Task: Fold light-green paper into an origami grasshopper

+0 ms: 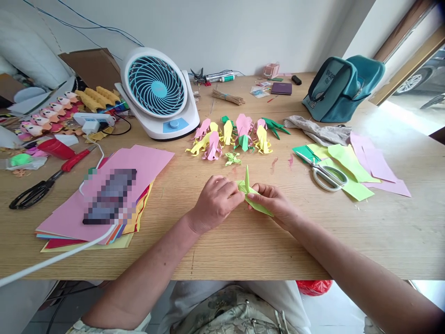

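Note:
Between my hands is a light-green piece of folded paper (261,208), with one narrow point standing upright. My left hand (219,202) is closed, its fingers pinching the paper's left part. From the right, my right hand (274,204) grips the wider flap between thumb and fingers. Just beyond them lies a small light-green folded paper figure (232,158). Farther back stands a cluster of pink, yellow and green folded paper figures (243,125).
A white fan (156,93) stands at the back left. Stacked coloured paper (69,208) bears a blurred dark object and a white cable. On the right, scissors (328,177) lie on paper offcuts (354,162), near a grey cloth (318,130) and a teal bag (340,90).

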`<state>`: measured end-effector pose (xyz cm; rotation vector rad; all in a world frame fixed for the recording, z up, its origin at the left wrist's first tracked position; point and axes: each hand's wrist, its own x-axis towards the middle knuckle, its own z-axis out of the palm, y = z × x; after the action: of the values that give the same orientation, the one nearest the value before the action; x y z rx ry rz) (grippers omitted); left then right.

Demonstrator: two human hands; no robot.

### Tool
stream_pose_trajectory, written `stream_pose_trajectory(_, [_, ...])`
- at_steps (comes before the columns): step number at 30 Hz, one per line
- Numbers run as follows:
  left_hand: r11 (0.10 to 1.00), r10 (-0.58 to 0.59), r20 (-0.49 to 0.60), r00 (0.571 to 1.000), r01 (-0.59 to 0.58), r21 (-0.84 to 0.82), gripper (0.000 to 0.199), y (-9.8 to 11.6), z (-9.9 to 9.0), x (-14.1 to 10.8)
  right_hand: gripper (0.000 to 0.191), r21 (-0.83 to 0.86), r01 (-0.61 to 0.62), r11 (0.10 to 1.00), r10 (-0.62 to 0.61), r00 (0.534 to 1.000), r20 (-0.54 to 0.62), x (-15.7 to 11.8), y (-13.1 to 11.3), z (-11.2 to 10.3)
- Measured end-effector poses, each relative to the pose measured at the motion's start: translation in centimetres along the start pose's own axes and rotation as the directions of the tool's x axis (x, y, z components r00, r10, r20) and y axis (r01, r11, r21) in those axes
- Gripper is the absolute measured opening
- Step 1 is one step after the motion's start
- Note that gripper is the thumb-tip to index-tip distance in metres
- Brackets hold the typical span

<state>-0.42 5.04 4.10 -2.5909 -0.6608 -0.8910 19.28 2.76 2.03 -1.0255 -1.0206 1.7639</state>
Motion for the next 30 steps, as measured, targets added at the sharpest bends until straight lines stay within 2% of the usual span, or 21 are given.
stream_pose_trajectory(6, [0.999,0.045,-0.096,0.994,-0.045,0.001,0.011,0.0,0.4,0.0,0.04,0.023,-0.018,1.0,0.018,1.0,0.002,0.0,0.0,0.4])
stream_pose_trajectory(10, [0.999,0.026,-0.11,0.994,-0.029,-0.027,0.012,0.0,0.4,-0.1,0.039,0.023,-0.019,1.0,0.019,1.0,-0.007,-0.1,-0.1,0.6])
stream_pose_trajectory(17, [0.993,-0.102,-0.115,0.988,0.093,-0.077,0.012,0.0,0.7,-0.5,0.038,0.028,-0.021,0.999,0.022,1.0,-0.014,-0.2,-0.6,1.1])
stream_pose_trajectory(20, [0.97,-0.214,-0.075,0.974,0.203,-0.133,0.013,-0.1,1.0,-0.6,0.04,0.003,0.018,1.0,-0.017,0.998,-0.064,0.1,-0.4,1.0])
stream_pose_trajectory(22, [0.928,-0.308,-0.046,0.95,0.289,-0.234,0.014,-0.2,1.2,-0.7,0.041,-0.033,0.059,0.998,-0.062,0.993,-0.097,0.3,-0.2,0.9])
stream_pose_trajectory(24, [0.846,-0.411,-0.019,0.911,0.374,-0.38,0.013,-0.1,1.3,-0.8,0.042,-0.081,0.093,0.992,-0.103,0.987,-0.123,0.4,0.0,0.7])
stream_pose_trajectory(26, [0.693,-0.527,0.06,0.848,0.47,-0.547,0.019,0.0,1.4,-0.9,0.042,-0.131,0.117,0.985,-0.135,0.981,-0.142,0.5,0.1,0.5])
stream_pose_trajectory(28, [0.448,-0.614,0.219,0.759,0.563,-0.694,0.034,0.3,1.5,-0.8,0.042,-0.175,0.143,0.974,-0.171,0.973,-0.153,0.5,0.3,0.4])
stream_pose_trajectory(30, [0.19,-0.616,0.404,0.677,0.625,-0.758,0.038,0.8,1.6,-0.6,0.042,-0.215,0.172,0.961,-0.207,0.967,-0.147,0.4,0.5,0.3])
